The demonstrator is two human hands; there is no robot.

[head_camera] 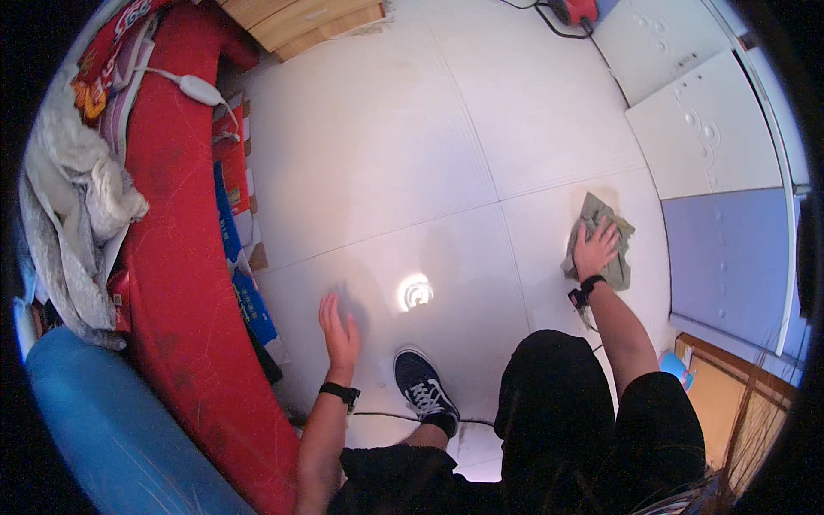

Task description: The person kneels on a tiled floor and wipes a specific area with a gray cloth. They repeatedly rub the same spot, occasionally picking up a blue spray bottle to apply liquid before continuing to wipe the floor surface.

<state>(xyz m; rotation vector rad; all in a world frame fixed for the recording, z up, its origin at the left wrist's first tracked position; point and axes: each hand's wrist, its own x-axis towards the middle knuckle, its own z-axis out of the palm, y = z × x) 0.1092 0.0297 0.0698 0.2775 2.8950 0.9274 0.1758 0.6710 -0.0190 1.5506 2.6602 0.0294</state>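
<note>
My right hand presses a crumpled grey-green cloth flat against the pale tiled floor, near the cabinet fronts on the right. The fingers lie spread over the cloth and hold it down; a dark band circles the wrist. Off to the left, my left hand hovers over the tiles with nothing in it, thumb apart from the fingers. It also wears a black wristband. Between the two hands, a bright reflection of a lamp shows on the floor. A faint brownish patch lies just beyond the cloth.
A red sofa lines the left side, with a grey fleece blanket and a blue cushion-like form. White and lilac cabinets stand right. Ahead is a wooden drawer unit. A black cable runs behind my shoe.
</note>
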